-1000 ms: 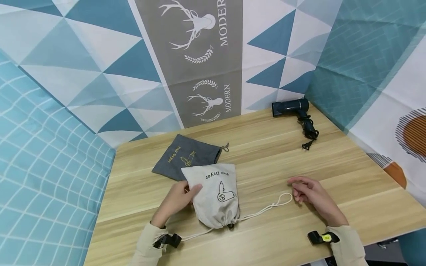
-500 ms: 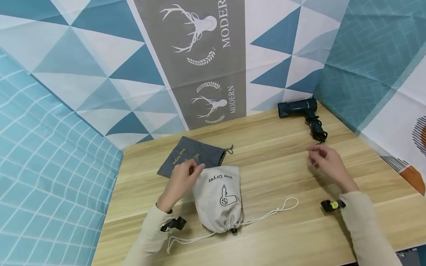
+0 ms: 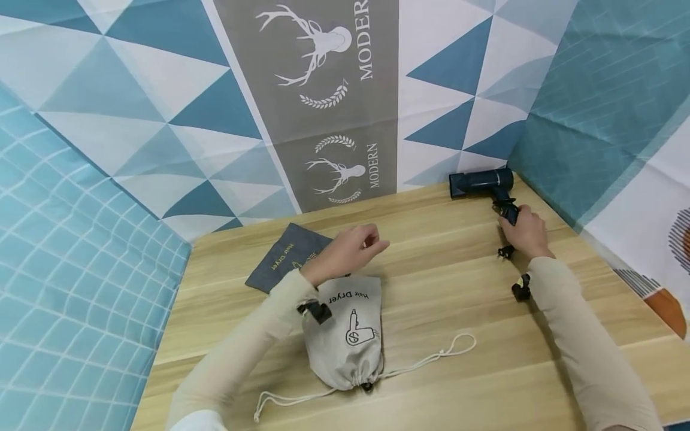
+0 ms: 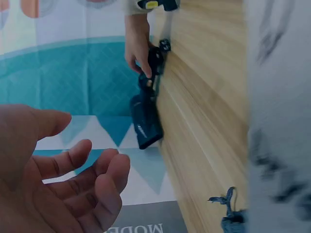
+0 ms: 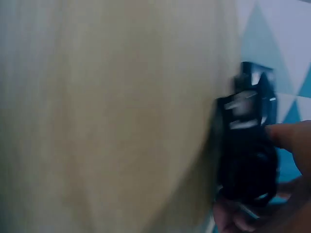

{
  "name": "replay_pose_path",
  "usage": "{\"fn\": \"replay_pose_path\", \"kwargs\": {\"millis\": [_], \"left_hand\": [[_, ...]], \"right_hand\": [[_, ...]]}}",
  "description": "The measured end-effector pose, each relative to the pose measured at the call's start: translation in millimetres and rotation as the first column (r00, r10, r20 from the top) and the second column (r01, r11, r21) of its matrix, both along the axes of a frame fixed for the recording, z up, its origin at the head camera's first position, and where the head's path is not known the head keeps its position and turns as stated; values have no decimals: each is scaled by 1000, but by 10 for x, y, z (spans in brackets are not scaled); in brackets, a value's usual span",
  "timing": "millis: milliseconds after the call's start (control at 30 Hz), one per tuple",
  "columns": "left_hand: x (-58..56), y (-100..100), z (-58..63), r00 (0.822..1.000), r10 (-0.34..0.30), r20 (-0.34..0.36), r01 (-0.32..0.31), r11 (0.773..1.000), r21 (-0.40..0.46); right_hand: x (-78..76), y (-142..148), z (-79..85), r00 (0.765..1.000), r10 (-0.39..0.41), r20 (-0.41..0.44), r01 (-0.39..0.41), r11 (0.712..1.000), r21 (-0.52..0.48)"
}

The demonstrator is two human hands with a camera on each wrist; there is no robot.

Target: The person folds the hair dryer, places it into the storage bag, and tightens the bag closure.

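At the far right corner of the table lies a dark blue hair dryer (image 3: 481,182), its cord bundled around the handle. My right hand (image 3: 525,230) grips that handle; the right wrist view shows thumb and fingers around the dark handle (image 5: 248,155), blurred. My left hand (image 3: 353,248) hangs over the bags, fingers loosely curled, holding nothing; in the left wrist view its fingers (image 4: 77,165) are apart with air between them. Below it lies a light grey drawstring bag (image 3: 345,335) printed "Hair Dryer", partly covered by my left forearm. Behind that is a dark grey bag (image 3: 280,257), partly hidden by the hand.
The wooden table (image 3: 431,287) meets a patterned back wall cloth (image 3: 345,120) close behind the dryer. White cords (image 3: 431,359) stretch from the light bag across the tabletop. A blue tiled cloth (image 3: 97,269) borders the left side.
My right hand has moved from beside the white cord forward to the hair dryer and taken its handle. My left hand has let go of the light bag and moved up and right.
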State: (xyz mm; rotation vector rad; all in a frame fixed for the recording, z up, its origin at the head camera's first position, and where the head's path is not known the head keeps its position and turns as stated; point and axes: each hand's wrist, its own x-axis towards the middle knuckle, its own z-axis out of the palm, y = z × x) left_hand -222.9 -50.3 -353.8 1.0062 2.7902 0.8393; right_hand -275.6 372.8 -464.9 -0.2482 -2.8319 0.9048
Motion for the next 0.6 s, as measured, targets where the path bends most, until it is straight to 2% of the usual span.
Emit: {"fn": "replay_pose_path", "kwargs": {"millis": [100,267,433,600], "left_hand": [[-241,170,-19,999,-12,42,13,1000,-25],[-614,423,-175,997,-21,80,23,999,-31],[-933,758,-352,994,-30,103,38,996,-83],[-1179,1250,-509,990,-55,129,64,996,-67]], "right_hand": [[8,64,-24,1000,27,13,-27,1000,11],[192,81,-56,998,61,-8,-61,998,-34],[394,85,-131,995,98,-21,-100,986,-133],[622,156,-274,998,52,-34,-60,961,-271]]}}
